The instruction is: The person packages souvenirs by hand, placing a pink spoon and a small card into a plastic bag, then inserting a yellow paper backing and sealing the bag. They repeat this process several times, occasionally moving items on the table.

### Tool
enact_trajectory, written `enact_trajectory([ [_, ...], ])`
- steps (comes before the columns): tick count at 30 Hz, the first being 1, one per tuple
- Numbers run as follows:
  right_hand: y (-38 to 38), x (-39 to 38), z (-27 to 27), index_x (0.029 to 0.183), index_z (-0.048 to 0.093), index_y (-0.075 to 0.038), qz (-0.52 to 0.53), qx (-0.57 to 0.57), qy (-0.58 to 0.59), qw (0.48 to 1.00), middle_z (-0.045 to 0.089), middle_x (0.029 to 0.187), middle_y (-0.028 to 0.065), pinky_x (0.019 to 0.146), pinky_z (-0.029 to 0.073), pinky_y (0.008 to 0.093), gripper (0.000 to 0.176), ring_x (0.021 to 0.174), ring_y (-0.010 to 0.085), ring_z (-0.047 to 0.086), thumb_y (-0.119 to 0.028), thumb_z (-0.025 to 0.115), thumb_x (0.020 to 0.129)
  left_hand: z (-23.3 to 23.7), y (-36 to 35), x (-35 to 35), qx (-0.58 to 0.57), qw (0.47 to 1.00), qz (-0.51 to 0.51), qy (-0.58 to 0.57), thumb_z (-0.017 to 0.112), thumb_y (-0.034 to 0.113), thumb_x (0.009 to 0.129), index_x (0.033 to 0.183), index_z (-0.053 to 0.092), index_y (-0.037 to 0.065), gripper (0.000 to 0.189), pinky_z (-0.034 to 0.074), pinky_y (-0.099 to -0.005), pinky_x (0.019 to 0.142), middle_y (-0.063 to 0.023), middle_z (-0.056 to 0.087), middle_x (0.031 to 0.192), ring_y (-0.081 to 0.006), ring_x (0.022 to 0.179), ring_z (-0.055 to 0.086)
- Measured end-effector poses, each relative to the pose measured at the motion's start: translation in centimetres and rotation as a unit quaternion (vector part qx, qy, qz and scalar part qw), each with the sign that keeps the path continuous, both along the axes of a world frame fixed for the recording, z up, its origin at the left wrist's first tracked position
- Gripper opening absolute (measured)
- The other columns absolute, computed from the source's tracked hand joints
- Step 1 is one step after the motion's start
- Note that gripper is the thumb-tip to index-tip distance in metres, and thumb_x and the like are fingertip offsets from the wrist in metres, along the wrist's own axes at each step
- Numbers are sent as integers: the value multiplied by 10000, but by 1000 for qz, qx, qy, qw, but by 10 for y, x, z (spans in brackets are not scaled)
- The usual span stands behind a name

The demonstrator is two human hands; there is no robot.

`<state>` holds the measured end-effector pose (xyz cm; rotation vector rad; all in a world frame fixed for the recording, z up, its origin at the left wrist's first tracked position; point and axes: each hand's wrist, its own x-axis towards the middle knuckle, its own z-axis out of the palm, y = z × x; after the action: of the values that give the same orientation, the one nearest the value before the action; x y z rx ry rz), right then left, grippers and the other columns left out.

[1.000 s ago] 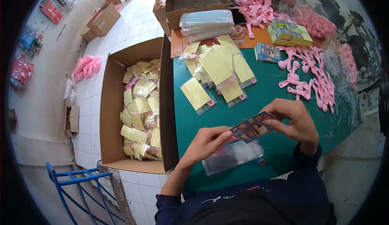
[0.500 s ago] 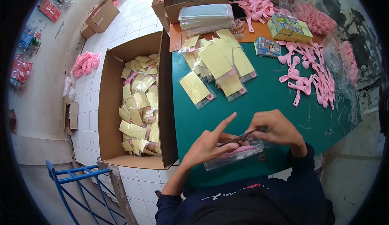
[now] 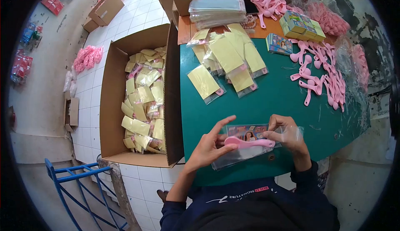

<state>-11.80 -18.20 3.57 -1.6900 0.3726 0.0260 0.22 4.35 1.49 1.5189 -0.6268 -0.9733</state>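
A pink spoon (image 3: pixel 246 142) lies across a printed card (image 3: pixel 249 133), held low over the near side of the table. My left hand (image 3: pixel 208 148) grips them at the bowl end, thumb on the spoon and index finger stretched out. My right hand (image 3: pixel 291 141) pinches the card near the tip of the handle. A clear plastic bag (image 3: pixel 298 132) surrounds the card and overlaps my right fingers. Beneath my hands, more clear bags (image 3: pixel 233 161) rest on the green table (image 3: pixel 266 93).
Left of the table stands a cardboard box (image 3: pixel 137 159) full of packed yellow-backed cards. More filled packets (image 3: pixel 227 56) are piled at the table's back left. Loose pink spoons (image 3: pixel 329 81), printed card stacks (image 3: pixel 279 44) and a clear bag stack (image 3: pixel 217 12) lie farther back. A blue metal frame (image 3: pixel 81 175) stands lower left.
The card and spoon have turned face up between my hands, showing the print and the whole spoon. Clear plastic now overlaps my right hand. The view has shifted slightly.
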Motion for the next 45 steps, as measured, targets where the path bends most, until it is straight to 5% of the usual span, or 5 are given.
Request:
enact_trajectory([
  [2,4,4,1,745,606,-1,-26,-100,-47,994,550,658,37,561,419,234,145,609,99,528,-82,726,743,-16,-3,-10,3,978,101,-180,640,93,848,1418,210,84,713,515,-278,749,-142,638,1002,-165,873,635],
  [9,26,10,-4,1241,446,-76,244,-298,-57,921,436,1256,201,932,414,405,535,1165,363,458,-139,676,762,-38,-4,-48,-24,984,15,175,322,150,995,1441,-47,119,580,517,-348,843,-190,557,1157,-243,1048,591],
  [24,68,-14,-17,941,552,-63,297,-317,-109,894,482,967,110,812,382,386,252,953,280,487,-154,674,740,-23,41,-73,5,959,62,277,356,88,973,1448,-63,112,634,498,-336,875,-197,615,1073,-225,990,617],
  [36,87,-13,-26,840,560,-31,263,-473,-243,805,490,805,78,809,392,401,197,863,218,512,-161,623,706,-24,27,-64,11,991,79,105,468,42,930,1453,172,133,608,496,-239,720,-65,628,757,-92,747,603],
  [45,10,1,6,839,533,-85,387,-117,-143,903,483,861,51,805,353,369,162,881,234,493,-135,659,752,-26,13,-58,-36,978,84,187,398,36,955,1364,361,112,417,528,-263,768,-132,659,921,-180,911,645],
])
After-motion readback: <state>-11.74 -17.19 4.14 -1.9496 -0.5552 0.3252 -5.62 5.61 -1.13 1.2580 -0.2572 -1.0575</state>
